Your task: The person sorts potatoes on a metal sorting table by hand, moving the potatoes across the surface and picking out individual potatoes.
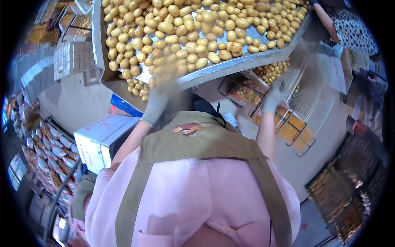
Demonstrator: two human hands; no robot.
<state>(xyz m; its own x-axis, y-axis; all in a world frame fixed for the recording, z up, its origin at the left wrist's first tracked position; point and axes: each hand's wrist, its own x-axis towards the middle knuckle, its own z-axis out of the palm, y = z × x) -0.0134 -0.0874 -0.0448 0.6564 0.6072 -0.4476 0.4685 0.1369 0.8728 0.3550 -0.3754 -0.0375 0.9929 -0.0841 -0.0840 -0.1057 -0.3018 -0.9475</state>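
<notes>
A metal sorting tray [228,66] full of small yellow potatoes [191,46] stretches before me. My left hand [156,103], in a pale knit glove, reaches to its near left edge. Motion blur covers the fingers among the potatoes, so what they hold is unclear. Just left of it, smaller potatoes [135,88] lie in a brown open-topped container [118,92] below the tray's edge. My right hand [273,97], gloved too, hangs right of the tray, over a wire-framed crate [262,103] and beside a heap of small potatoes [273,71]. Its fingertips are blurred.
A white printed carton [105,136] stands left of me. On the right are a slotted metal surface [299,92] and a yellow crate [293,129]. Another person's arm [325,23] is at the upper right. Stacked filled bags [51,148] line the left; crates [336,197] sit lower right.
</notes>
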